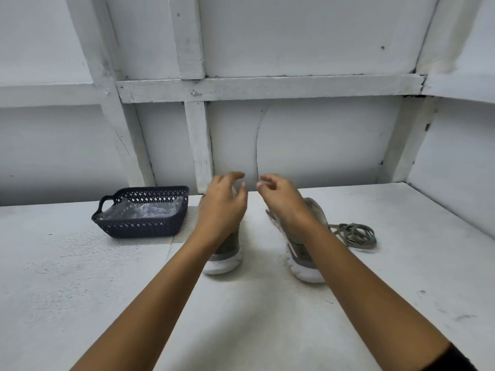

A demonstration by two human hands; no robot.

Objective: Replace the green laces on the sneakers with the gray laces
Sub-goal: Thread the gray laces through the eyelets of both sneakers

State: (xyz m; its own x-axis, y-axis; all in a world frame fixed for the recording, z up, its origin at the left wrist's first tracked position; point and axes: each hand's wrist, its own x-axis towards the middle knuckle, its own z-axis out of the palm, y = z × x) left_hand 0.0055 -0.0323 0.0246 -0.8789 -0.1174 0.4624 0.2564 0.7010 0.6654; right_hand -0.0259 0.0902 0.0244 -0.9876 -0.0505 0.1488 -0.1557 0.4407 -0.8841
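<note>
Two grey-green sneakers with white soles stand side by side on the white table, heels toward me: the left sneaker (227,253) and the right sneaker (305,253). My left hand (222,207) hovers over the left sneaker and hides most of it, fingers loosely spread, holding nothing. Over the front of the right sneaker is my right hand (281,199), fingers relaxed and slightly curled, also with nothing in it. A loose bundle of greenish-grey laces (353,234) lies on the table just right of the right sneaker.
A dark blue perforated basket (139,226) with a clear plastic bag inside sits to the left of the sneakers. A white panelled wall (294,140) rises right behind the table, and another wall closes in on the right.
</note>
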